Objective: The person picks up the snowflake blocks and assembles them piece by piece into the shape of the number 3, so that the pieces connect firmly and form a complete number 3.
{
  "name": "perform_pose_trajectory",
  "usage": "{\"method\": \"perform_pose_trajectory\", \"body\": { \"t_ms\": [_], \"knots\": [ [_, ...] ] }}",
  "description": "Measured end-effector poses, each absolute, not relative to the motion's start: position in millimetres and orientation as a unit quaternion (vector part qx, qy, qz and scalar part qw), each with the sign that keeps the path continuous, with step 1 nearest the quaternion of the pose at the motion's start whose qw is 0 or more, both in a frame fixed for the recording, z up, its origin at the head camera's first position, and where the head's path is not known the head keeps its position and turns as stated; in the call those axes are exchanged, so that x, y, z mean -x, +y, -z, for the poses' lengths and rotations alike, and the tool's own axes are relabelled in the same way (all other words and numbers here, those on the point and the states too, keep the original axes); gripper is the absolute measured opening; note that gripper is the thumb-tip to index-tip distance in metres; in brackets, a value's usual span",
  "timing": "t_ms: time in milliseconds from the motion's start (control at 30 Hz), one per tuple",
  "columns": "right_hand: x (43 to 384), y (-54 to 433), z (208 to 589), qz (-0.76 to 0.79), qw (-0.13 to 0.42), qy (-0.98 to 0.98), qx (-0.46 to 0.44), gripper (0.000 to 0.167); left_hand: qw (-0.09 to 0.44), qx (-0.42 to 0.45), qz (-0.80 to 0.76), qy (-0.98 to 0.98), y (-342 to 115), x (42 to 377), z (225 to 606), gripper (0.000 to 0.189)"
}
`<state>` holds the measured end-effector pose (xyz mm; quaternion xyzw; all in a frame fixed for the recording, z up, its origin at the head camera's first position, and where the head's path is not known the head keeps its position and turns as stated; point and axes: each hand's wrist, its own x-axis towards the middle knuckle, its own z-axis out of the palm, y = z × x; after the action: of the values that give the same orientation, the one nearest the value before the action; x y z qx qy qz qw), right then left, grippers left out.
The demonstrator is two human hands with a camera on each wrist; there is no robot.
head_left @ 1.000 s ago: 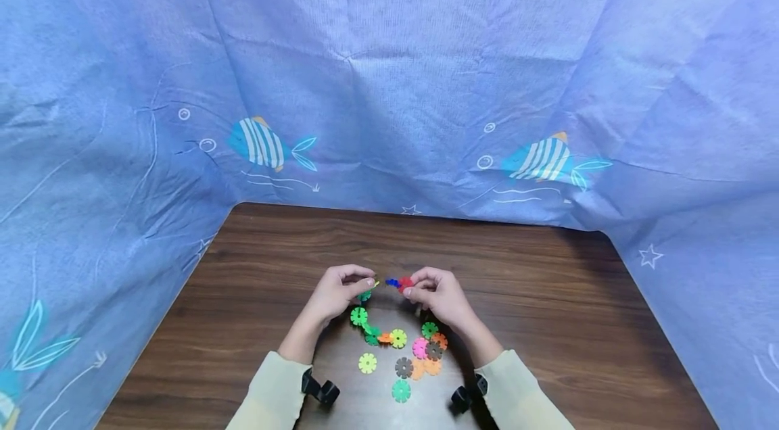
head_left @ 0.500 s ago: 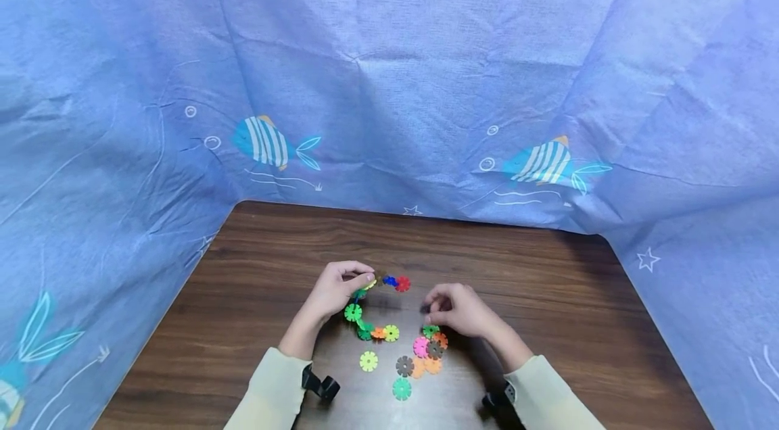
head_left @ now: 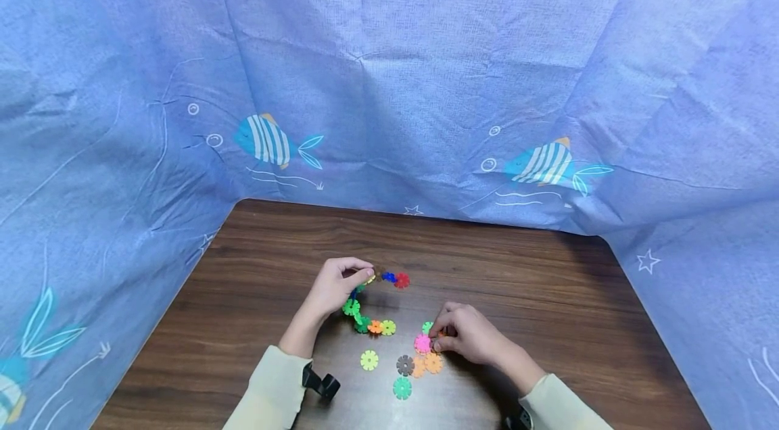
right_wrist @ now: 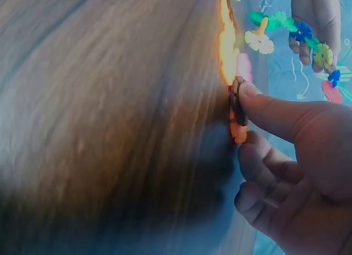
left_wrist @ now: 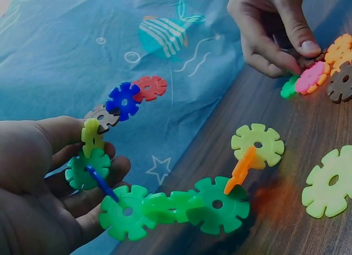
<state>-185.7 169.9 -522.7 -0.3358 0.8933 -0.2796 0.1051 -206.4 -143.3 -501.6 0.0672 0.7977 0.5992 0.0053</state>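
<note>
My left hand [head_left: 333, 287] holds up a curved chain of interlocking notched plastic discs, pinching it at a yellow disc [left_wrist: 91, 138] between thumb and fingers. From there a brown disc [left_wrist: 102, 118], a blue disc [left_wrist: 123, 101] and a red disc [left_wrist: 149, 88] lead off one way. Several green discs, an orange disc [left_wrist: 240, 170] and a yellow-green disc [left_wrist: 257, 145] hang the other way. Over the loose pieces, my right hand [head_left: 473, 337] has its thumb and curled fingers on a brown disc [right_wrist: 240, 104], above an orange disc [right_wrist: 240, 131].
Beside the right fingertips lies a pink disc [head_left: 422, 343], with an orange disc [head_left: 433, 363] and another brown disc [head_left: 405, 366] nearby. A green disc [head_left: 402, 388] and a yellow-green disc [head_left: 368, 360] lie closer to the front of the wooden table [head_left: 274, 241]. Blue fish-print cloth [head_left: 389, 112] surrounds it.
My right hand has let go of the red end of the chain and moved down and right to the loose discs. My left hand still holds the chain, now slightly higher.
</note>
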Motion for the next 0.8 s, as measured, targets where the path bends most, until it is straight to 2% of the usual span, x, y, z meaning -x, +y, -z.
{"method": "perform_pose_trajectory", "body": {
  "t_ms": [300, 467, 567, 800],
  "knots": [
    [206.8, 174.8, 507.5, 0.314, 0.159, 0.888, 0.297, 0.017, 0.021, -0.091, -0.594, 0.799, -146.6, 207.4, 503.0, 0.013],
    [216.8, 175.4, 500.0, 0.268, 0.192, 0.894, 0.304, 0.02, 0.027, -0.096, -0.594, 0.798, -146.7, 208.6, 505.3, 0.015],
    [224.3, 174.3, 493.7, 0.253, 0.175, 0.898, 0.315, 0.02, 0.033, -0.102, -0.588, 0.801, -146.7, 209.2, 505.8, 0.016],
    [261.1, 144.8, 452.7, 0.346, 0.103, 0.882, 0.304, 0.011, 0.038, -0.11, -0.583, 0.804, -150.0, 209.7, 504.4, 0.016]
  ]
}}
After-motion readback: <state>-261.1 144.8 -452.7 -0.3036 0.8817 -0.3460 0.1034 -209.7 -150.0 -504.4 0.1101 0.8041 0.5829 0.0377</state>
